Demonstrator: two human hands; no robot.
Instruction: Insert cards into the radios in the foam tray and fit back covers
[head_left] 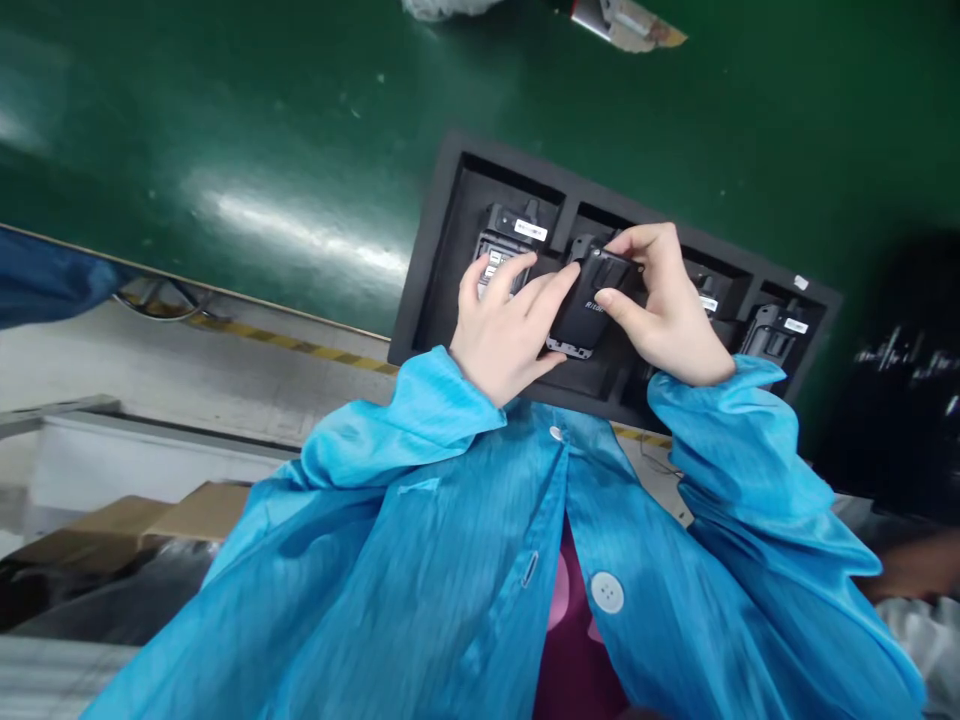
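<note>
Black device (590, 300), one unit, matte casing with faint lettering on its face: held between both hands just above the middle compartment of the foam tray, tilted, its lower edge towards the wearer.

Nearest item: blue work coat (465, 560), sleeves covering both wrists, white buttons down the front.

Left hand (504, 330): fingers spread, forefinger laid along the device's left edge, the other fingertips resting over the neighbouring unit. Grip: a light steadying touch against the casing, not a closed hold.

Right hand (664, 305): grip pinching the device, thumb on the face and fingers curled over the top right corner.

Handling note, as judgement: the right-hand pinch appears to carry the weight, so the left forefinger is best kept as a guide on the edge. Holding the unit square to the compartment walls and keeping fingertips off any labels or contacts would suit this work. The foam looks likely to snag a corner if the unit goes in skewed.

Foam tray (439, 250): black, several compartments in a row, lying on the desk.

Further units: one with a white label (514, 240) to the left, one (772, 335) to the right, another partly hidden behind the right hand.

Desk (300, 120): green, glossy, with glare.

Far edge: indistinct packaging (626, 20), cropped.
</note>
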